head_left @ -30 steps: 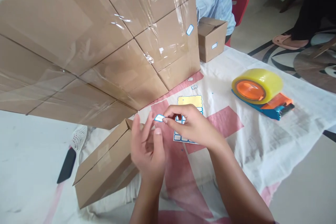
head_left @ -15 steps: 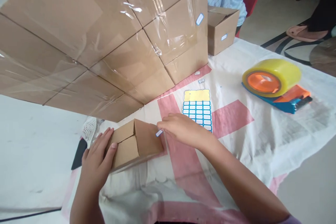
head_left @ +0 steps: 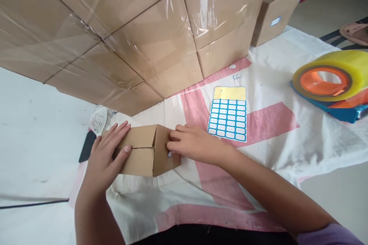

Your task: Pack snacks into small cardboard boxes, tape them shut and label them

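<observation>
A small cardboard box (head_left: 140, 157) lies on the white and pink cloth, its top flaps folded together along a seam. My left hand (head_left: 107, 157) rests over the box's left end, fingers spread and thumb on the top. At the right end face, my right hand (head_left: 192, 141) has its fingers curled together against the cardboard. A small blue-edged sticker label (head_left: 170, 154) shows beneath those fingertips, partly hidden, against that face. To the right of the box lies a sheet of sticker labels (head_left: 228, 116), its top rows bare yellow backing.
A tall stack of taped cardboard boxes (head_left: 138, 34) rises just behind. Another labelled box (head_left: 280, 11) stands at the back right. A tape dispenser (head_left: 324, 78) with yellow tape lies at the right. Loose labels (head_left: 237, 76) lie near the stack. A white mesh piece (head_left: 98, 120) sits left.
My right hand has brought the label from beside the box's right end onto that face. My left hand stays on the box. The view has shifted closer and down.
</observation>
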Tool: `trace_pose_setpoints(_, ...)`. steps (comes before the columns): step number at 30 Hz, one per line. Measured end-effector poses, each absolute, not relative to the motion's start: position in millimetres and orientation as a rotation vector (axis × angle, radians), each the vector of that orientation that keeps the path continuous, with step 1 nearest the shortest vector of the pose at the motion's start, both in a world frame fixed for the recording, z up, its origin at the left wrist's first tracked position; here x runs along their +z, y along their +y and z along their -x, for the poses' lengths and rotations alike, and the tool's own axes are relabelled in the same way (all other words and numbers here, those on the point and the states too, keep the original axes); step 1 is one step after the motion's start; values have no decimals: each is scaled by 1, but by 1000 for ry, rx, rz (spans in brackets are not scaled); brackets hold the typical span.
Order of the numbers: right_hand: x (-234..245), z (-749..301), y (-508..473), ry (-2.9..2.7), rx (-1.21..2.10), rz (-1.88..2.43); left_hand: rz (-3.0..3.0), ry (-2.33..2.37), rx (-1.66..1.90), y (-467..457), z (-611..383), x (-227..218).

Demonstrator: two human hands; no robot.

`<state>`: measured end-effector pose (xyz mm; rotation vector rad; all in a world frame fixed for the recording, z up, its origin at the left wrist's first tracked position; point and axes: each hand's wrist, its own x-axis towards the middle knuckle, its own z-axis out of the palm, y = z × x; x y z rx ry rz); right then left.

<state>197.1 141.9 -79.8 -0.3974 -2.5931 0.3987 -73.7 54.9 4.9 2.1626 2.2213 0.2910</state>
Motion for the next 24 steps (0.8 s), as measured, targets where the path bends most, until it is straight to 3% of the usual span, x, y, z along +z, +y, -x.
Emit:
trace_pose_setpoints(7,-71,-194,137,-2570,393,562,-2192,2203,322,54,75,4)
trace_pose_setpoints(11,-66,-206,141,-2387,692,841,-2196,2214,354,53,75,3)
trace_pose_setpoints(15,-74,-203,134,-2323,1044,646,-2217,2212,362,53,77,0)
trace_pose_setpoints(19,-89,-178,112,-2245,1135,641,-2272,2184,410,54,81,-2)
trace_pose_setpoints(24,-88,-178,94,-2100,1248,771,-2360,2126,987,37,89,-16)
